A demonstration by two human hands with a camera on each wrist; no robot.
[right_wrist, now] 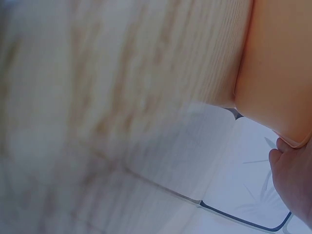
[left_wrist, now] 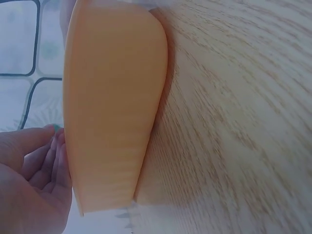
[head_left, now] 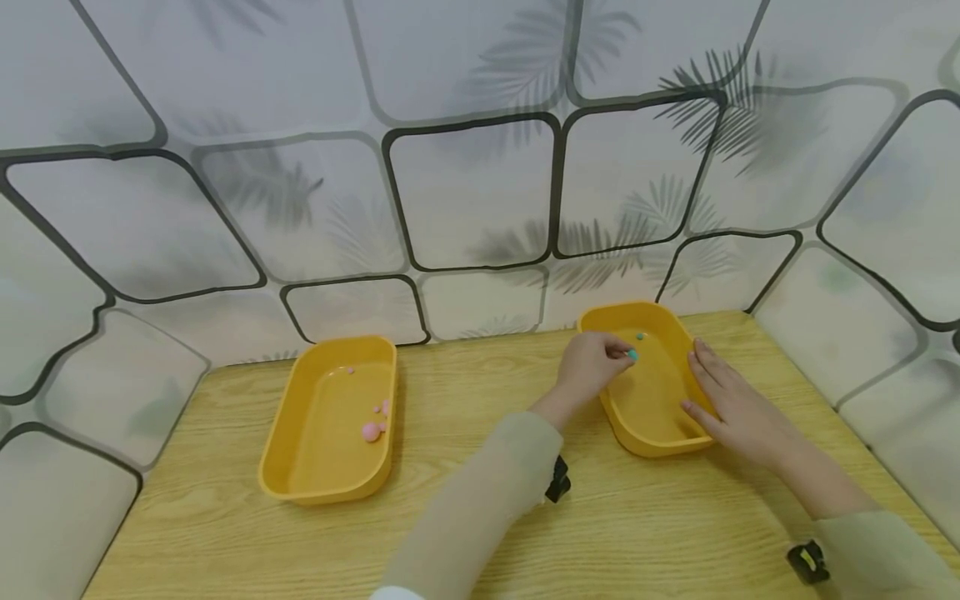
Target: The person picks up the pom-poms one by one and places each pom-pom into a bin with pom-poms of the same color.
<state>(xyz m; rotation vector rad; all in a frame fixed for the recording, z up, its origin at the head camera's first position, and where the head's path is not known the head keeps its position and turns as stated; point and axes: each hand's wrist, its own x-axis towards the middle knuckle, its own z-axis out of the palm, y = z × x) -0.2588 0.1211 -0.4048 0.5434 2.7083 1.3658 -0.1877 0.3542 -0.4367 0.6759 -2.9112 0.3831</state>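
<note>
Between thumb and fingertips, my left hand (head_left: pixel 588 365) pinches a small teal ball (head_left: pixel 633 355) above the right-hand yellow tray (head_left: pixel 626 433). Another little teal ball (head_left: pixel 640 337) lies in that tray near its far end. My right hand (head_left: pixel 742 408) rests with fairly straight fingers on the tray's right rim, the thumb reaching over the near corner. In the left wrist view, the left hand (left_wrist: pixel 36 180) is beside the tray wall (left_wrist: pixel 114 107), with only a bit of teal showing at the fingertips. The right wrist view catches part of the right hand (right_wrist: pixel 295 173) at the tray's edge.
A second yellow tray (head_left: pixel 315 433) stands to the left, holding several pink balls of different sizes, the biggest pink ball (head_left: pixel 371 432) near its right wall. Both trays are on a wood-grain table (head_left: pixel 480 383). A patterned wall covering (head_left: pixel 480 200) rises behind and at the sides.
</note>
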